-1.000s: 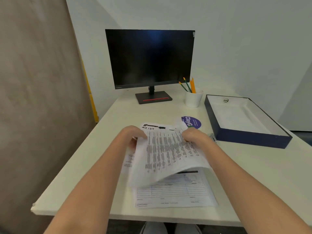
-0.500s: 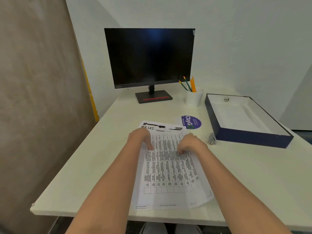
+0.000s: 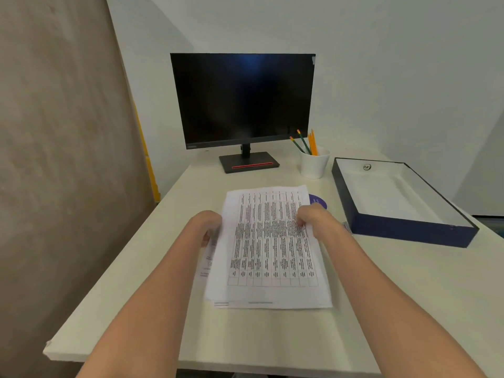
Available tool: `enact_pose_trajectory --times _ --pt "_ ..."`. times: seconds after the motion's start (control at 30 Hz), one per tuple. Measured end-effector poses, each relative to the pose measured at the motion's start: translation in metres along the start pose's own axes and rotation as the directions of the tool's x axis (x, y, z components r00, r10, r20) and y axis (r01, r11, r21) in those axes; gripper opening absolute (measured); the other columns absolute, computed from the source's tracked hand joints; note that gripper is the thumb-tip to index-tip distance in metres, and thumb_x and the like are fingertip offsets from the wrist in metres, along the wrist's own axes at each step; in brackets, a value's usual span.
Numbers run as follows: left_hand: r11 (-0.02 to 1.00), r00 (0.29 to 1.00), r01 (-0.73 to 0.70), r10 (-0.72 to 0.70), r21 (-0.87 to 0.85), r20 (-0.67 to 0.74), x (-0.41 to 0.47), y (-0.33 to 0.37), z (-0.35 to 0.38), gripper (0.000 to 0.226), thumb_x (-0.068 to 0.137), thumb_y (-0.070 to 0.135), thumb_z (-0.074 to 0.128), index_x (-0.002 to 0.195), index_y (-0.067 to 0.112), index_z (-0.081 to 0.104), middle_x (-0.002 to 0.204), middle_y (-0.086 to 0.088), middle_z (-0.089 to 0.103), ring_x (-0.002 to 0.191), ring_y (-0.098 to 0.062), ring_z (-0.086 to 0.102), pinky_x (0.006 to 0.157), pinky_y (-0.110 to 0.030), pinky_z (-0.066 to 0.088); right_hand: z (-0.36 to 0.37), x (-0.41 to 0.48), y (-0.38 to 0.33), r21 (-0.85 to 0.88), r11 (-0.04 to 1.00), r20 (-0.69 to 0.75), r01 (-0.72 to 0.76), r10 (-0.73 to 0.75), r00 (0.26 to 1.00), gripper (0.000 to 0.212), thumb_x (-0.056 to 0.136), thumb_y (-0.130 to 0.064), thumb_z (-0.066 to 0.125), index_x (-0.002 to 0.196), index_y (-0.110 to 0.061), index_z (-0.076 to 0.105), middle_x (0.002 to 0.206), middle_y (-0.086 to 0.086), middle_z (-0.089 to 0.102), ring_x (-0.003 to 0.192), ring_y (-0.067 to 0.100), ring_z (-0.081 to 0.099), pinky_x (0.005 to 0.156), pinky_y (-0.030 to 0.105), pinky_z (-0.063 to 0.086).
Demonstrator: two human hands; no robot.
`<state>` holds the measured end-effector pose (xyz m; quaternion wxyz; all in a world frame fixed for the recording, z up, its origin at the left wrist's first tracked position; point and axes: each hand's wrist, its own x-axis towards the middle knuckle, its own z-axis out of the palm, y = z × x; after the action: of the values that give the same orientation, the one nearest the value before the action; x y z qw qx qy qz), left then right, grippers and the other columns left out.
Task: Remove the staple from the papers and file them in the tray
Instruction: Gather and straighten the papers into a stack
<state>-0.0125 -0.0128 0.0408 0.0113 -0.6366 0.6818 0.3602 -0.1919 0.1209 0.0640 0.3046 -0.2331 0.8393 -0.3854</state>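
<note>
A stack of printed papers with a dense table on the top sheet is held just above the desk in front of me. My left hand grips the stack's left edge and my right hand grips its right edge, thumb on top. The navy tray with a white inside stands to the right of the papers. A small metal staple remover peeks out behind my right wrist, next to the tray's near-left corner. No staple is visible.
A black monitor stands at the back of the desk. A white cup of pencils sits between the monitor and the tray. A purple round sticker lies behind my right hand. A brown panel runs along the desk's left side.
The folded-back top sheet was laid flat, then both hands moved to the side edges and lifted the stack, shifting it away from me. The header sheet at the far end is now covered.
</note>
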Motion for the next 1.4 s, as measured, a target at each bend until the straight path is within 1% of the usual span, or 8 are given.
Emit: enact_pose_trajectory --times 0.13,0.27,0.37,0.43,0.83,1.1,1.33,1.4 --pt "0.986 1.0 0.022 -0.02 -0.166 0.015 0.006 -0.003 -0.006 0.023 0.092 0.014 0.045 0.071 0.004 0.047 0.07 -0.011 0.051 0.057 -0.021 0.049 0.051 -0.027 0.043 0.016 0.018 -0.007 0.037 0.999 0.016 0.014 -0.014 1.0 0.038 0.088 0.005 0.051 0.126 0.008 0.051 0.07 0.005 0.045 0.08 0.022 0.053 0.069 0.026 0.047" --pt "0.997 1.0 -0.009 0.007 -0.079 -0.017 0.015 -0.003 -0.003 0.028 0.092 0.019 0.053 0.068 0.008 0.043 0.061 -0.008 0.042 0.049 -0.018 0.038 0.051 -0.025 0.036 0.033 0.034 0.0 -0.054 0.998 -0.071 0.007 -0.011 0.997 0.026 0.089 -0.001 0.052 0.115 0.003 0.052 0.106 0.016 0.062 0.089 0.027 0.054 0.072 0.028 0.042" --pt "0.998 0.995 -0.069 0.068 -0.011 -0.073 0.017 0.001 0.006 0.03 0.082 0.027 0.064 0.099 0.002 0.062 0.094 -0.017 0.066 0.087 -0.028 0.067 0.077 -0.031 0.055 0.045 0.037 0.007 -0.224 0.974 -0.22 -0.007 -0.043 0.975 0.036 0.087 -0.018 0.06 0.118 -0.003 0.053 0.125 0.016 0.052 0.104 0.029 0.053 0.085 0.037 0.047" --pt "0.997 0.988 -0.027 0.038 0.074 -0.149 0.022 0.004 0.012 0.053 0.077 0.032 0.067 0.121 0.005 0.054 0.125 -0.018 0.051 0.116 -0.029 0.055 0.091 -0.033 0.052 0.048 0.035 0.014 -0.372 0.926 -0.286 -0.06 -0.053 0.957 0.044 0.085 -0.026 0.061 0.125 -0.009 0.051 0.136 0.013 0.04 0.123 0.029 0.041 0.097 0.042 0.039" --pt "0.99 0.988 -0.083 0.066 -0.118 -0.143 0.016 0.014 0.016 0.043 0.089 0.014 0.06 0.127 -0.002 0.049 0.133 -0.017 0.051 0.121 -0.032 0.052 0.083 -0.033 0.044 0.049 0.039 0.016 -0.248 0.968 -0.18 -0.036 -0.01 0.984 0.017 0.08 -0.021 0.053 0.093 -0.011 0.054 0.11 0.013 0.063 0.101 0.032 0.06 0.092 0.041 0.05" --pt "0.921 0.995 -0.088 0.062 -0.38 -0.08 0.016 0.009 0.002 0.052 0.091 -0.002 0.049 0.14 -0.004 0.033 0.145 -0.022 0.034 0.133 -0.04 0.034 0.105 -0.041 0.035 0.045 0.037 0.02 -0.283 0.959 -0.144 0.003 -0.046 0.988 0.027 0.082 -0.024 0.052 0.104 -0.008 0.056 0.118 0.014 0.056 0.11 0.032 0.053 0.097 0.042 0.046" --pt "0.657 0.969 -0.231 0.224 -0.718 -0.106 0.013 0.002 -0.023 0.044 0.074 0.005 0.057 0.117 0.005 0.056 0.125 -0.014 0.059 0.113 -0.035 0.056 0.103 -0.048 0.044 0.006 0.018 0.003 0.327 0.941 0.093 0.085 -0.121 0.988 0.029 0.087 -0.007 0.058 0.116 -0.008 0.054 0.107 0.006 0.064 0.09 0.021 0.06 0.062 0.029 0.045" --pt "0.561 0.944 -0.321 0.261 -0.763 -0.205 -0.003 0.009 -0.031 0.036 0.081 0.0 0.052 0.116 0.008 0.055 0.118 -0.01 0.062 0.105 -0.03 0.058 0.095 -0.041 0.047 -0.005 0.01 -0.01 0.381 0.904 0.115 0.196 -0.256 0.96 0.024 0.089 -0.004 0.055 0.11 -0.012 0.061 0.104 0.006 0.069 0.09 0.021 0.064 0.073 0.034 0.051"
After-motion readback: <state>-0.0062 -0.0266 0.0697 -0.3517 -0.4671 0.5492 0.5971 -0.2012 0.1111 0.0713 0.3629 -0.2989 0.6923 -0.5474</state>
